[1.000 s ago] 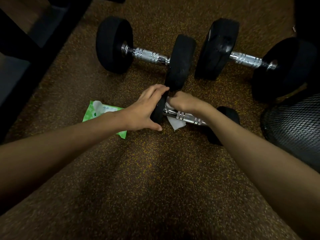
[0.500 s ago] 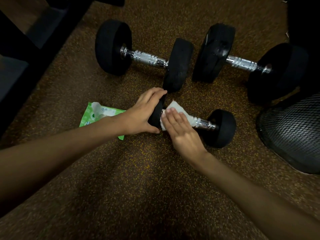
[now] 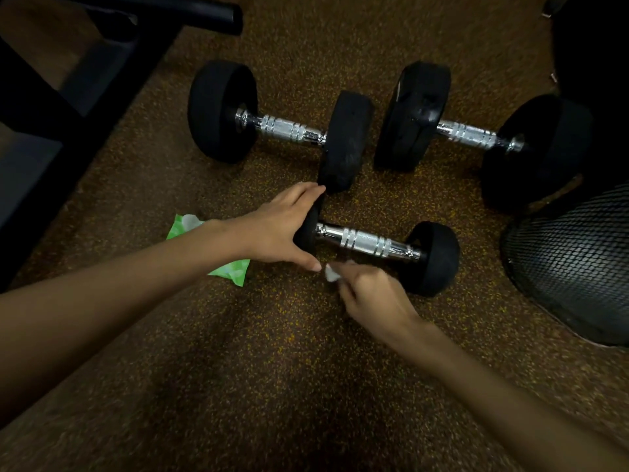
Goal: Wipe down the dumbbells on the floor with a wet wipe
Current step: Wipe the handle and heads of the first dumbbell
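The left hand (image 3: 282,229) grips the small dumbbell (image 3: 374,245); the right hand (image 3: 371,294), now off its bar, pinches the wipe (image 3: 331,272) just below.

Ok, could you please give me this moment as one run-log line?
left hand: steadying small dumbbell by its end | right hand: holding wet wipe, off the handle | large dumbbells: untouched

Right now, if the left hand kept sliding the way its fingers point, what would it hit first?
Probably the near head of the big left dumbbell; the left hand has fingertips almost at it, over the small dumbbell. Depth is unclear.
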A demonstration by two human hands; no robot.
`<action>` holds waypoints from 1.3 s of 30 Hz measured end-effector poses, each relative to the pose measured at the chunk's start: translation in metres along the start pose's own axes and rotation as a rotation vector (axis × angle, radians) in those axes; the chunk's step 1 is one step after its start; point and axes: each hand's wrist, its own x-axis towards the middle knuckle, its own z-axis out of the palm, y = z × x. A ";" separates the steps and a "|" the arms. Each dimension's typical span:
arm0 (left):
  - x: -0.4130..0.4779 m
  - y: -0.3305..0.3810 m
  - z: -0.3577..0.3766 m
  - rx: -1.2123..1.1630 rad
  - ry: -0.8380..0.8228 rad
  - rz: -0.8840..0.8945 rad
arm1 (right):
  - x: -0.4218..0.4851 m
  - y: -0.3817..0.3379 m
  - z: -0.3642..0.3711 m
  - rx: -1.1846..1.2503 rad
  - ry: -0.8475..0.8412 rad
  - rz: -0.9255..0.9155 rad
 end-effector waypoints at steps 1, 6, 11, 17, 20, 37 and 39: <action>0.001 0.004 -0.005 0.008 -0.015 -0.013 | 0.001 -0.003 -0.010 0.079 0.006 0.078; -0.002 0.040 -0.028 -0.063 0.265 0.155 | 0.010 -0.008 -0.062 0.582 0.182 0.292; 0.005 0.071 -0.030 -0.710 0.142 -0.035 | 0.017 0.001 -0.097 1.181 0.201 0.422; 0.021 0.088 -0.022 -0.884 0.187 -0.030 | 0.012 0.030 -0.111 1.262 0.119 0.471; 0.033 0.089 -0.019 -0.553 0.362 0.042 | 0.008 0.048 -0.113 0.986 0.308 0.516; 0.094 0.093 0.039 -0.083 -0.039 -0.189 | 0.001 0.074 -0.066 0.445 0.179 0.544; 0.094 0.097 0.044 -0.102 -0.056 -0.137 | 0.000 0.076 -0.064 0.444 0.188 0.531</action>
